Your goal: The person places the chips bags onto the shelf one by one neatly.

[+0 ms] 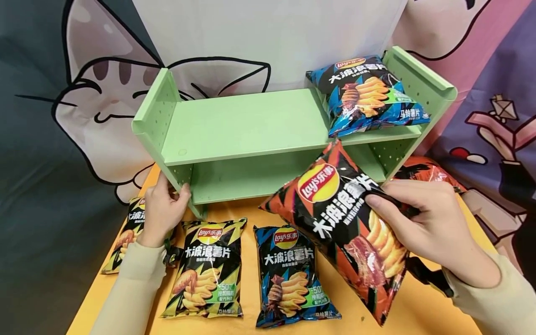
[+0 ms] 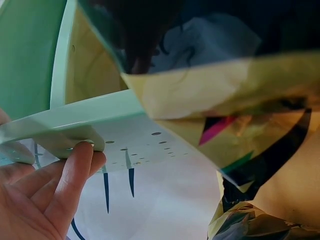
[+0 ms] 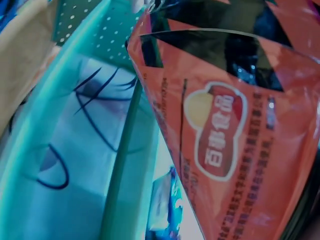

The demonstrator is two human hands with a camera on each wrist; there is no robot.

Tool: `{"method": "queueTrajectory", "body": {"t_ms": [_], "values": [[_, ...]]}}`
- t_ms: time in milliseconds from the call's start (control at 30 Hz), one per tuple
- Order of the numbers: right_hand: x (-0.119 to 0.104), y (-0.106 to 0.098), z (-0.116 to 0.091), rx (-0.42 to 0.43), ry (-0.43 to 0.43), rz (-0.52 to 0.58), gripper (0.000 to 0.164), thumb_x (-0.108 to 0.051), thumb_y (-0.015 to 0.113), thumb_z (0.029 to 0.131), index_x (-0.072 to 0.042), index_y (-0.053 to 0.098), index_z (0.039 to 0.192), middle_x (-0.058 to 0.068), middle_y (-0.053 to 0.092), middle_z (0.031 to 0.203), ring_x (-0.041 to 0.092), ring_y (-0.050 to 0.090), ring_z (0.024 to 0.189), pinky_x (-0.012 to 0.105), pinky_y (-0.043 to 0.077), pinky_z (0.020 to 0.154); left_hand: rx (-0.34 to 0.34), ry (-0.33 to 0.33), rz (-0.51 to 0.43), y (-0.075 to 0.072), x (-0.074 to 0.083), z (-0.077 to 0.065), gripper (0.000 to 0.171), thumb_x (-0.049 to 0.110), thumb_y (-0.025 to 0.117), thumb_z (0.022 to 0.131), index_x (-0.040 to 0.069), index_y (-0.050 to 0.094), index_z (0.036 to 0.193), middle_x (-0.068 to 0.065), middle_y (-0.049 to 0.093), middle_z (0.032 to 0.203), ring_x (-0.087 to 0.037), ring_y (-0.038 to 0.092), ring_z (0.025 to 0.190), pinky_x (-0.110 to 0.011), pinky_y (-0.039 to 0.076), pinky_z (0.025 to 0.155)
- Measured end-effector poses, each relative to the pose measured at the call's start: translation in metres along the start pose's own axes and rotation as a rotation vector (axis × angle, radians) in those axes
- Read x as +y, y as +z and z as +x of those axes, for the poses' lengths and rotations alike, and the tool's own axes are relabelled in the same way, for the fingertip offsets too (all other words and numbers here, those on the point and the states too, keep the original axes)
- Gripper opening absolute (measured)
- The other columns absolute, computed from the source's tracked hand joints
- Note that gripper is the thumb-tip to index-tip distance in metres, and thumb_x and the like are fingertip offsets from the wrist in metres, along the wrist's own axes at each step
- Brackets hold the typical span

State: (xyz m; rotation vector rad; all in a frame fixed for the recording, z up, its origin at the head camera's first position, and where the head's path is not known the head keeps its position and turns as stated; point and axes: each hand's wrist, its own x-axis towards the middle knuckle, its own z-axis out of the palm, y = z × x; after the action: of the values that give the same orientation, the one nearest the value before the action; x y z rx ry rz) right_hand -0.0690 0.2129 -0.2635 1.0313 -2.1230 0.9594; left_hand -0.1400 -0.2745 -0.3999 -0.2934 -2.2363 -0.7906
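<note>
My right hand [image 1: 431, 225] pinches a red and black bag of chips [image 1: 331, 228] along its right side. The bag hangs tilted in front of the lower tier of a green two-tier shelf [image 1: 247, 123]. Its orange-red back, the bag of chips [image 3: 215, 135] seen close, fills much of the right wrist view. At the shelf's lower left, my left hand [image 1: 163, 211] grips the side panel, thumb at the front edge. In the left wrist view, fingers of that hand [image 2: 50, 192] touch the perforated green panel [image 2: 165, 145].
A blue chip bag [image 1: 364, 93] leans at the right of the upper tier. On the orange table [image 1: 247, 270] lie a yellow bag [image 1: 207, 270], another blue bag [image 1: 293, 279] and a yellow bag [image 1: 130, 232] behind the left forearm. A red bag [image 1: 427, 170] lies behind the right hand.
</note>
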Motion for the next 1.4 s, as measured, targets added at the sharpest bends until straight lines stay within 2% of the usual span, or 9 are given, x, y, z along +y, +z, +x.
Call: {"method": "queueTrajectory", "body": {"t_ms": [233, 367, 467, 600, 733, 867, 1033, 1233, 1400], "values": [[-0.009, 0.014, 0.041, -0.027, -0.031, -0.011, 0.046, -0.004, 0.07, 0.092, -0.021, 0.044, 0.059, -0.008, 0.031, 0.055, -0.005, 0.024, 0.053, 0.014, 0.02, 0.053, 0.003, 0.001, 0.012, 0.001, -0.001, -0.001, 0.044, 0.015, 0.063, 0.088, -0.002, 0.06, 0.129, -0.021, 0.072, 0.072, -0.021, 0.056, 0.046, -0.02, 0.039, 0.042], [-0.012, 0.025, 0.062, 0.005, 0.036, -0.021, 0.034, -0.009, 0.07, 0.095, -0.021, 0.061, 0.064, -0.011, 0.048, 0.057, -0.001, 0.037, 0.051, 0.018, 0.029, 0.054, 0.009, 0.001, 0.015, 0.001, -0.001, -0.001, 0.043, 0.015, 0.064, 0.088, -0.001, 0.061, 0.128, -0.022, 0.073, 0.074, -0.026, 0.062, 0.049, -0.02, 0.041, 0.045], [-0.013, 0.033, 0.076, 0.046, 0.108, -0.041, 0.031, -0.017, 0.069, 0.098, -0.019, 0.068, 0.067, -0.009, 0.055, 0.056, 0.003, 0.044, 0.05, 0.02, 0.032, 0.053, 0.007, 0.003, 0.013, 0.001, -0.001, -0.001, 0.044, 0.015, 0.064, 0.088, 0.0, 0.061, 0.129, -0.024, 0.074, 0.077, -0.029, 0.064, 0.051, -0.02, 0.042, 0.046], [-0.01, 0.04, 0.098, 0.094, 0.157, -0.113, 0.045, -0.028, 0.065, 0.101, -0.016, 0.058, 0.058, -0.005, 0.043, 0.048, 0.007, 0.036, 0.044, 0.022, 0.024, 0.048, -0.004, 0.003, 0.003, 0.002, -0.001, -0.001, 0.044, 0.015, 0.064, 0.089, -0.001, 0.06, 0.13, -0.025, 0.075, 0.081, -0.029, 0.064, 0.05, -0.019, 0.043, 0.045], [-0.004, 0.048, 0.123, 0.114, 0.221, -0.175, 0.055, -0.033, 0.059, 0.103, -0.012, 0.042, 0.056, 0.002, 0.029, 0.052, 0.015, 0.031, 0.049, 0.027, 0.019, 0.052, -0.003, 0.005, -0.003, 0.002, 0.0, 0.0, 0.044, 0.014, 0.065, 0.089, -0.001, 0.06, 0.129, -0.026, 0.075, 0.084, -0.03, 0.067, 0.052, -0.018, 0.044, 0.045], [0.002, 0.06, 0.149, 0.089, 0.305, -0.214, 0.055, -0.032, 0.054, 0.105, -0.012, 0.036, 0.058, 0.006, 0.027, 0.056, 0.022, 0.034, 0.053, 0.03, 0.02, 0.057, 0.0, 0.005, -0.003, 0.001, 0.0, -0.001, 0.044, 0.014, 0.065, 0.089, -0.001, 0.06, 0.13, -0.027, 0.075, 0.083, -0.03, 0.066, 0.051, -0.019, 0.043, 0.045], [0.01, 0.077, 0.176, 0.063, 0.415, -0.265, 0.053, -0.032, 0.049, 0.107, -0.013, 0.037, 0.059, 0.003, 0.028, 0.053, 0.026, 0.035, 0.053, 0.031, 0.02, 0.056, -0.002, 0.004, 0.003, 0.0, -0.002, -0.001, 0.045, 0.014, 0.065, 0.089, -0.001, 0.06, 0.13, -0.026, 0.075, 0.084, -0.03, 0.067, 0.052, -0.018, 0.044, 0.045], [0.024, 0.088, 0.196, 0.025, 0.525, -0.342, 0.049, -0.03, 0.042, 0.108, -0.013, 0.043, 0.062, 0.003, 0.038, 0.054, 0.026, 0.044, 0.055, 0.033, 0.028, 0.057, 0.0, 0.007, 0.004, 0.0, -0.003, -0.001, 0.045, 0.015, 0.064, 0.088, -0.001, 0.06, 0.13, -0.023, 0.074, 0.078, -0.025, 0.06, 0.048, -0.02, 0.041, 0.043], [0.034, 0.089, 0.202, -0.046, 0.619, -0.475, 0.046, -0.034, 0.038, 0.108, -0.009, 0.058, 0.076, 0.016, 0.063, 0.077, 0.038, 0.063, 0.076, 0.044, 0.046, 0.065, -0.002, 0.005, 0.006, 0.0, -0.004, -0.001, 0.045, 0.015, 0.064, 0.089, -0.001, 0.06, 0.131, -0.024, 0.075, 0.082, -0.025, 0.063, 0.05, -0.02, 0.042, 0.043]]}}
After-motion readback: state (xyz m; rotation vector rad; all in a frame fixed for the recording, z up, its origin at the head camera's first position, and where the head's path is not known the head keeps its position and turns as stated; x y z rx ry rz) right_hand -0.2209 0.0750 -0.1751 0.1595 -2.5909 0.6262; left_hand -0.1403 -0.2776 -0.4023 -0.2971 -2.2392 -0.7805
